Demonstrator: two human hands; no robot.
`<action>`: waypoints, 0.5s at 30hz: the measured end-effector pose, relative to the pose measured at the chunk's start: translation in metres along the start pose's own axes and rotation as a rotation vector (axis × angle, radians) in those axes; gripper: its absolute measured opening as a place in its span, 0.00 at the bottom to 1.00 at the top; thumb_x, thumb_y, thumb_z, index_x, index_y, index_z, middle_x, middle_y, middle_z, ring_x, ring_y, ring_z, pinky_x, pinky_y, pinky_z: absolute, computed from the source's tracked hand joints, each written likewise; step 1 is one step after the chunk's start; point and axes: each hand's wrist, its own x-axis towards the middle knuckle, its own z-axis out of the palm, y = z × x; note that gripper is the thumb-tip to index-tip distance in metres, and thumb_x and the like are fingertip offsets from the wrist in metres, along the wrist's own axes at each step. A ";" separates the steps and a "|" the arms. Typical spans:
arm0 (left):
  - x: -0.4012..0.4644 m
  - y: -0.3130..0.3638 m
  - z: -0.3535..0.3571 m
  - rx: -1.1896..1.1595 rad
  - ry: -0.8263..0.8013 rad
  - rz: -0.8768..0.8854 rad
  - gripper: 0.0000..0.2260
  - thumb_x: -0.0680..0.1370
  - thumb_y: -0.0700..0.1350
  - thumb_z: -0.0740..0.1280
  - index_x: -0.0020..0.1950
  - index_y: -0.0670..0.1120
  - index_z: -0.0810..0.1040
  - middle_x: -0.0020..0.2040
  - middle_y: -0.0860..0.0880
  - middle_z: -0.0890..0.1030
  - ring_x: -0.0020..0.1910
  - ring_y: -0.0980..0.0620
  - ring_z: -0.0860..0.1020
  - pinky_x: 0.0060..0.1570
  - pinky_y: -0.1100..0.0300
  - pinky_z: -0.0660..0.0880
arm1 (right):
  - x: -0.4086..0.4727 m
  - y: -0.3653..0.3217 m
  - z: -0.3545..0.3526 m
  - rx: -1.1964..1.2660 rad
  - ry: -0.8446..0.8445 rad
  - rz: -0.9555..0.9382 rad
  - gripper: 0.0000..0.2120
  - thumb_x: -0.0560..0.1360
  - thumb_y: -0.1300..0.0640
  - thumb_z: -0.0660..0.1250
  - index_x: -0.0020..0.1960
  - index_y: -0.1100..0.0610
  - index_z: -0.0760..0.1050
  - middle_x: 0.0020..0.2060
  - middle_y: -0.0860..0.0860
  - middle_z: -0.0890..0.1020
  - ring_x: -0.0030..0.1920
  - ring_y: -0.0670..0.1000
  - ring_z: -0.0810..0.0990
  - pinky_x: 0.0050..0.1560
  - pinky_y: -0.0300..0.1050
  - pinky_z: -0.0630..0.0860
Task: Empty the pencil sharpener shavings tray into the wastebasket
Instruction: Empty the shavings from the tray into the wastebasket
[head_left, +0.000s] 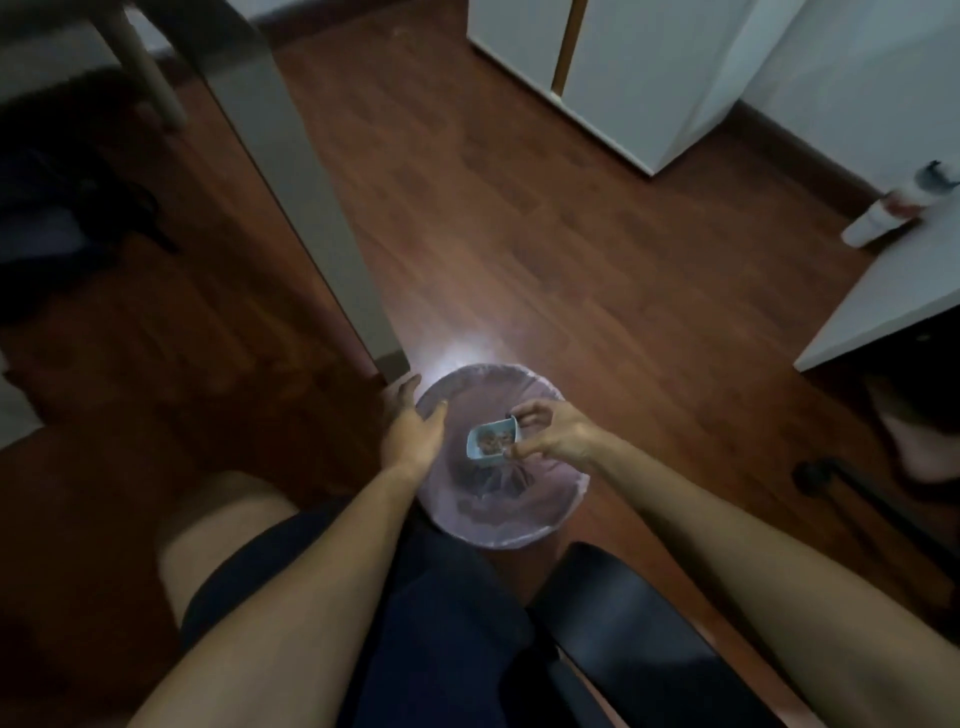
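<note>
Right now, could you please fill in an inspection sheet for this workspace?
Surface: dark wooden floor, dimly lit.
Job's things: small blue tray with brown shavings in it, held over the lined wastebasket.
Clutter: white bottle lying on a white ledge.
Hands: left hand on the wastebasket rim; right hand pinching the tray.
Cables: nothing seen.
Surroundings: table leg, white cabinets, black chair.
</note>
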 end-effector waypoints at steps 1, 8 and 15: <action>0.000 -0.004 0.003 0.004 0.003 -0.030 0.26 0.80 0.50 0.63 0.77 0.52 0.62 0.75 0.42 0.66 0.72 0.38 0.69 0.67 0.50 0.68 | 0.002 0.006 0.003 -0.049 0.011 0.008 0.25 0.65 0.73 0.76 0.60 0.62 0.76 0.50 0.54 0.78 0.44 0.50 0.79 0.31 0.36 0.79; 0.030 -0.025 0.026 -0.092 0.016 -0.137 0.21 0.83 0.42 0.55 0.76 0.50 0.65 0.75 0.41 0.67 0.71 0.39 0.70 0.65 0.52 0.69 | 0.046 0.041 0.017 -0.211 0.106 0.051 0.30 0.63 0.70 0.78 0.63 0.66 0.74 0.52 0.55 0.77 0.49 0.51 0.77 0.37 0.31 0.77; 0.033 -0.030 0.026 -0.227 0.059 -0.233 0.21 0.80 0.31 0.53 0.70 0.42 0.74 0.68 0.40 0.77 0.67 0.41 0.75 0.52 0.65 0.72 | 0.066 0.047 0.031 -0.620 0.110 -0.027 0.23 0.66 0.51 0.78 0.57 0.61 0.82 0.50 0.55 0.86 0.53 0.55 0.83 0.55 0.50 0.78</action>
